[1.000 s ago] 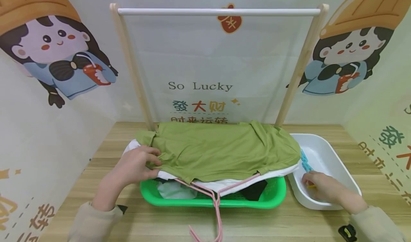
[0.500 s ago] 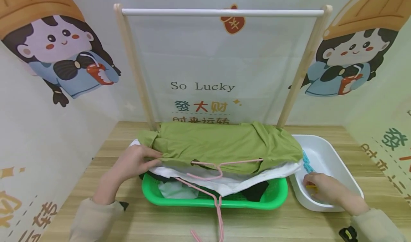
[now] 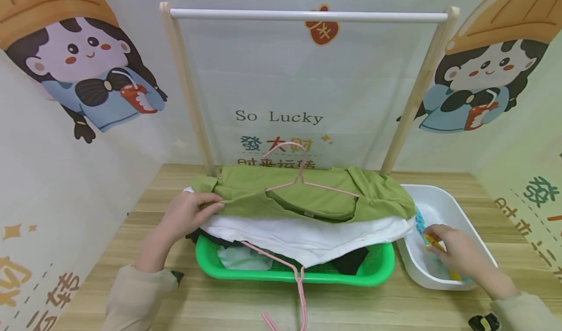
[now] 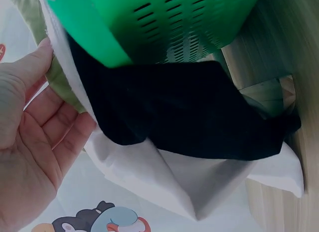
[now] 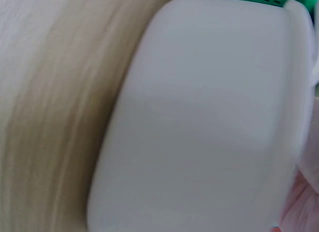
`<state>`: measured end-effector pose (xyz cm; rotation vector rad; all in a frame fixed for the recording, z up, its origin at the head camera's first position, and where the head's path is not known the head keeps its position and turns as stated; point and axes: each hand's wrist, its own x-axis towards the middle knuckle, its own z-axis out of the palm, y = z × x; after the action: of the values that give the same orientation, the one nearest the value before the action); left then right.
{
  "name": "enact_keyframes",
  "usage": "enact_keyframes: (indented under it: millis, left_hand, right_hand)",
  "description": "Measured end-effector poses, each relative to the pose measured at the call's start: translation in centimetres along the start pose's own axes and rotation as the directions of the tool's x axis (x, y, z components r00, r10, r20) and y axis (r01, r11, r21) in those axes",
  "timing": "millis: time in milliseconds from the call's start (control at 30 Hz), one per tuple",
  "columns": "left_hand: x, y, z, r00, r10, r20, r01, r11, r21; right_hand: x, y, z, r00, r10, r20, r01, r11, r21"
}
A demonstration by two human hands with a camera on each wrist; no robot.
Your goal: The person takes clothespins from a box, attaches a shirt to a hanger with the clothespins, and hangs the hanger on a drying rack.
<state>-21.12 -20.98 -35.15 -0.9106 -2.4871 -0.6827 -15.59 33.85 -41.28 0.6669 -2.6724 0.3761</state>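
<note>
My left hand (image 3: pixel 186 218) pinches the left edge of an olive-green shirt (image 3: pixel 250 182), its thumb on top in the left wrist view. A pink hanger (image 3: pixel 302 169) sits in the shirt's neck, its hook pointing toward the back wall. Beneath lies a white shirt (image 3: pixel 281 233), with a second pink hanger (image 3: pixel 302 297) whose hook hangs over the front of the green basket (image 3: pixel 333 278). Inside the white tray (image 3: pixel 432 199), my right hand (image 3: pixel 461 258) pinches a small yellow clip (image 3: pixel 434 242). Blue clips (image 3: pixel 420 221) lie beside it.
A rack with a white bar (image 3: pixel 307 15) and wooden posts (image 3: pixel 189 87) stands behind the basket. Black cloth (image 4: pixel 174 107) hangs over the basket's left side. A black-and-yellow object (image 3: pixel 484 322) lies near my right sleeve.
The upper pink hanger has swung from the front up and back, its hook now toward the rack. The shirt's neck edge has shifted back. My right hand has lifted slightly with the yellow clip.
</note>
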Motion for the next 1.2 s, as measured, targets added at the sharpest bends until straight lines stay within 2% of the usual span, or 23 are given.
enact_keyframes:
  millis: [100, 200, 300, 467, 533, 633, 733, 900, 1067, 1200]
  left_hand:
    - [0.1, 0.0, 0.0, 1.000, -0.011, -0.012, 0.011, 1.000, 0.009]
    - [0.3, -0.1, 0.0, 1.000, -0.026, -0.011, 0.026, 1.000, 0.017]
    - [0.4, -0.4, 0.1, 0.999, -0.036, -0.010, 0.037, 0.999, 0.028]
    - [0.6, -0.6, 0.3, 0.999, -0.033, -0.030, 0.034, 0.999, 0.035]
    - [0.7, -0.7, 0.3, 0.999, -0.039, -0.037, 0.040, 0.999, 0.035]
    - [0.8, -0.7, 0.4, 0.998, -0.058, -0.036, 0.059, 0.998, 0.032]
    - [0.9, -0.6, 0.3, 0.996, -0.078, -0.034, 0.079, 0.996, 0.035]
    - [0.9, -0.3, 0.2, 0.994, -0.103, -0.026, 0.104, 0.994, 0.036]
    - [0.9, -0.3, 0.4, 0.994, -0.111, -0.024, 0.112, 0.993, 0.029]
    - [0.9, -0.5, 0.5, 0.994, -0.107, -0.033, 0.107, 0.994, 0.021]
  right_hand:
    - [0.4, -0.4, -0.7, 0.996, 0.020, -0.088, -0.021, 1.000, -0.010]
    - [0.8, -0.8, -1.4, 0.982, 0.048, -0.182, -0.049, 0.999, 0.002]
    - [1.3, -1.4, -2.2, 0.954, 0.077, -0.288, -0.066, 0.997, 0.047]
    - [2.5, -2.9, -4.1, 0.886, 0.096, -0.454, -0.033, 0.989, 0.143]
    - [3.2, -3.9, -4.9, 0.863, 0.100, -0.495, -0.015, 0.985, 0.173]
    - [4.5, -5.9, -6.0, 0.849, 0.113, -0.516, 0.009, 0.973, 0.229]
    - [6.0, -8.1, -6.4, 0.849, 0.113, -0.515, 0.060, 0.949, 0.308]
    - [8.7, -11.5, -6.0, 0.866, 0.055, -0.497, 0.186, 0.888, 0.421]
    - [10.9, -14.2, -5.3, 0.882, 0.038, -0.470, 0.227, 0.839, 0.495]
    - [12.6, -16.0, -4.5, 0.905, 0.026, -0.425, 0.236, 0.801, 0.551]
